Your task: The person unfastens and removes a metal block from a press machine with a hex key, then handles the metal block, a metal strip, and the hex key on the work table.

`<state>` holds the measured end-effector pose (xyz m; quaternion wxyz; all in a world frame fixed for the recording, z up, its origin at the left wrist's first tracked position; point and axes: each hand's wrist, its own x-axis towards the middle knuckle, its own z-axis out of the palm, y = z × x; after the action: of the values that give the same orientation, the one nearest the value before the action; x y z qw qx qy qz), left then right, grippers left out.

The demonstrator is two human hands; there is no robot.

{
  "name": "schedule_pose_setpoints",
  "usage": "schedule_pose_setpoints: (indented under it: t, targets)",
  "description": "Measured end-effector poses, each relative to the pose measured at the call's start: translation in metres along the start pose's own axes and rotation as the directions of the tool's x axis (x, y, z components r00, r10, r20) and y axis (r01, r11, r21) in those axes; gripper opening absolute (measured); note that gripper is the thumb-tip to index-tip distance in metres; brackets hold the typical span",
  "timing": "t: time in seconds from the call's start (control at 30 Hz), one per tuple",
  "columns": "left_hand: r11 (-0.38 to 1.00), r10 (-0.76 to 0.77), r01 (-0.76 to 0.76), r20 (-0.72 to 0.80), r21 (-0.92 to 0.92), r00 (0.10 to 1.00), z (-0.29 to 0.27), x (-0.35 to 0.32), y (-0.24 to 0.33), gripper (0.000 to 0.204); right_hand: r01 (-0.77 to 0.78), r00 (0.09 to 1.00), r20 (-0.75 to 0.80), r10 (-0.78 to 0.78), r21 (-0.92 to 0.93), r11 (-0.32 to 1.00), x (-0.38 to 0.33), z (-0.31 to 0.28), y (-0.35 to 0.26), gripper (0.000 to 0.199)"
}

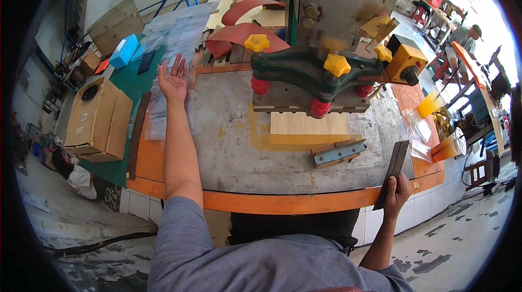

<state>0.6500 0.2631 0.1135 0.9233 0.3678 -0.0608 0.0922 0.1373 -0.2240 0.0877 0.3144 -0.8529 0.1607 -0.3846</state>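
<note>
My left hand (173,80) is open at the table's left side, palm up and fingers spread. It is over or beside clear plastic sheets (157,108); contact cannot be made out. At the front right, my right hand (397,193) grips a long, flat dark bar (395,168), tilted upward past the table edge. A short block with a blue face and brown sides (339,153) lies on the grey metal plate (228,150). Behind it a tan sheet (307,124) rests partly beneath the green press head (315,77), which carries yellow star knobs and red feet.
A cardboard box (98,120) stands on the green surface at left, near a light-blue box (124,51). Red curled sheets (244,38) lie behind the press. Two cups of orange drink (449,145) stand at right. Other people are at the back, right and lower left.
</note>
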Motion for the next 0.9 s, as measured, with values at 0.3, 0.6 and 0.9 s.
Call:
schedule_pose_setpoints:
  t: [0.3, 0.6, 0.9]
  targets:
    - [0.995, -0.053, 0.055, 0.024, -0.080, 0.998, -0.019, 0.011, 0.001, 0.066, -0.001, 1.000, 0.008, 0.001, 0.023, 1.000, 0.001, 0.001, -0.002, 0.038]
    - [0.999, -0.024, 0.024, -0.013, -0.042, 1.000, -0.012, 0.008, 0.002, 0.065, 0.009, 1.000, 0.008, -0.009, 0.001, 1.000, 0.001, 0.001, -0.001, 0.041]
    - [1.000, -0.013, 0.012, -0.051, -0.019, 0.999, -0.012, 0.007, -0.001, 0.064, -0.004, 1.000, -0.005, 0.004, 0.011, 1.000, 0.000, 0.002, -0.001, 0.043]
